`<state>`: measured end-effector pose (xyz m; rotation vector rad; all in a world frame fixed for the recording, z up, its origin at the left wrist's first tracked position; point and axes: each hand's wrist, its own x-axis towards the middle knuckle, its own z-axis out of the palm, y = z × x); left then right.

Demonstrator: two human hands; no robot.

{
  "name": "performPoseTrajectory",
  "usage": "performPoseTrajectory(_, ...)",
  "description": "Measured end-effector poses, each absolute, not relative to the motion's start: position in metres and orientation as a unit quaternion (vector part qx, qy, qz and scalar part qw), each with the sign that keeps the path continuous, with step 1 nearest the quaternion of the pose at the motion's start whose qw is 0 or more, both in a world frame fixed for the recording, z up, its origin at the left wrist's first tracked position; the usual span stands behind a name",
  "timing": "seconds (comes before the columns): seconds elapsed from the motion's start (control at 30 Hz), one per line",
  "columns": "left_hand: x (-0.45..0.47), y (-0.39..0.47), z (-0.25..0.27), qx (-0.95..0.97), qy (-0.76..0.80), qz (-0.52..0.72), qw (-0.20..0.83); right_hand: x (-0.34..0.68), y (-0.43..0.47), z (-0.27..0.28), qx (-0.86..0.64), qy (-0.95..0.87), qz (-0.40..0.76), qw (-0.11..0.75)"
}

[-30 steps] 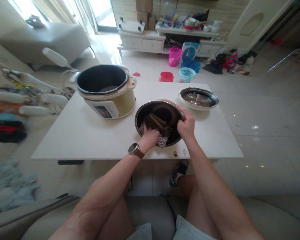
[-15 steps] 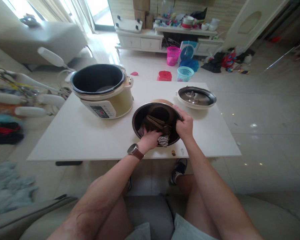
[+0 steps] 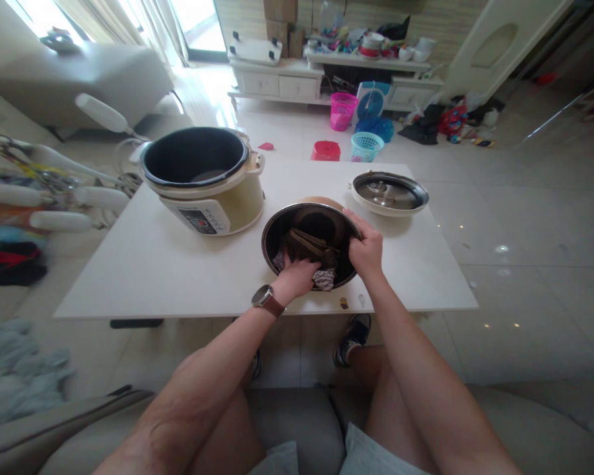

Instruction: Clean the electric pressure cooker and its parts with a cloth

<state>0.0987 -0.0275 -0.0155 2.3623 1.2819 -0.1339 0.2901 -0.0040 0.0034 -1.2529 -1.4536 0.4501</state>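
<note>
A dark inner pot [image 3: 344,231] is tilted on the white table, its mouth turned toward me. My right hand [image 3: 366,247] is closed on its right rim. Inside the pot, my left hand [image 3: 297,277] presses on a crumpled brown cloth [image 3: 304,244] that has a patterned light-and-dark part [image 3: 324,278] by the lower rim. The left fingers are partly hidden among the folds, closed on the cloth. To the left stands the electric pressure cooker body [image 3: 208,198], without a lid on it. Its lid [image 3: 390,194] lies upside down at the back right.
The white table [image 3: 178,277] has small stickers near its front edge. Beyond it on the floor are a red stool [image 3: 325,150], a light-blue basket [image 3: 366,146] and a pink basket [image 3: 343,111]. White-handled items [image 3: 101,113] stand at the left, beside the cooker.
</note>
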Motion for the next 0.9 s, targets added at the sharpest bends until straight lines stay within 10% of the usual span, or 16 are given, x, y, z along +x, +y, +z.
performPoseTrajectory(0.9, 0.0991, -0.0321, -0.0205, 0.851, 0.484, -0.04, 0.199, 0.2888, -0.0048, 0.0014, -0.54, -0.62, 0.176, 0.541)
